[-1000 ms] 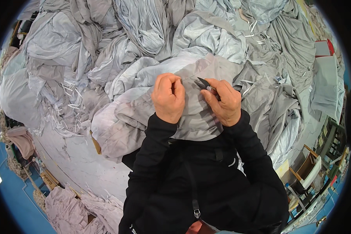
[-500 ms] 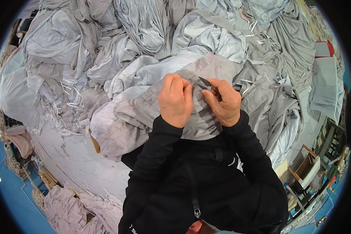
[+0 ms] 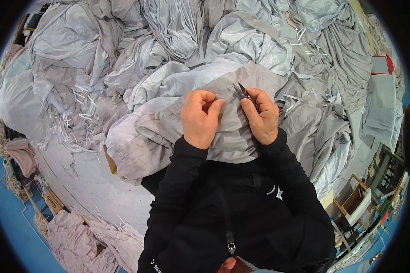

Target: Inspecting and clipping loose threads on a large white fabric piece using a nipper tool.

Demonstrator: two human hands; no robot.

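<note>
Person in black long sleeves is working at frame centre, both forearms coming up from the lower edge. Left hand (image 3: 200, 119) is curling its fingers and pinching a fold of the grey fabric piece (image 3: 223, 136), thumb against fingertips, so it is closed on the cloth. Right hand (image 3: 261, 116) is gripping small dark thread snips (image 3: 242, 91), blade tip pointing toward the upper left and sitting right at the fabric's seam edge; the rest of that hand is resting on the same cloth. The two hands are lying just beside each other, apart by a narrow strip of fabric. The grey piece is draping from centre frame down toward the person's chest, lying on top of a big heap of grey and pale blue fabric (image 3: 168, 54) filling the upper half. A white desk surface (image 3: 91, 182) is showing at lower left. Wooden crates (image 3: 355, 204) are sitting at lower right.
</note>
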